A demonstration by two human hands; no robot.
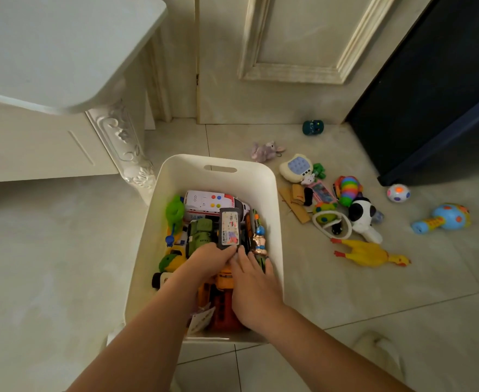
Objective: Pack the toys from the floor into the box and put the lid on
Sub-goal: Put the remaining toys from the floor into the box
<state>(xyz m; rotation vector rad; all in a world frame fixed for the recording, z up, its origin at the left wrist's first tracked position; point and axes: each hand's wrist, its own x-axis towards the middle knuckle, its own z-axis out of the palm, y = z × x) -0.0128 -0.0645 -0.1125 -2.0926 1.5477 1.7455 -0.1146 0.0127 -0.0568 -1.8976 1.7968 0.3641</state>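
Observation:
A white plastic box (224, 162) stands on the tiled floor, holding several toys: a white ambulance (210, 200), a green truck (200, 233), a green frog. Both hands are inside it. My left hand (208, 261) grips the near end of a dark flat toy with a colourful label (229, 229). My right hand (253, 284) touches the same toy with its fingertips, fingers spread over orange and red toys. On the floor to the right lie a yellow rubber chicken (371, 254), a panda toy (361, 215), a rainbow toy (348, 189) and a blue rattle (444, 217). No lid is visible.
A white carved table (63, 52) overhangs at the left, its leg close to the box. A door stands behind. A dark cabinet (436, 94) fills the right back. Further out lie a spotted ball (398, 192), a purple plush (266, 150) and a teal toy (312, 127).

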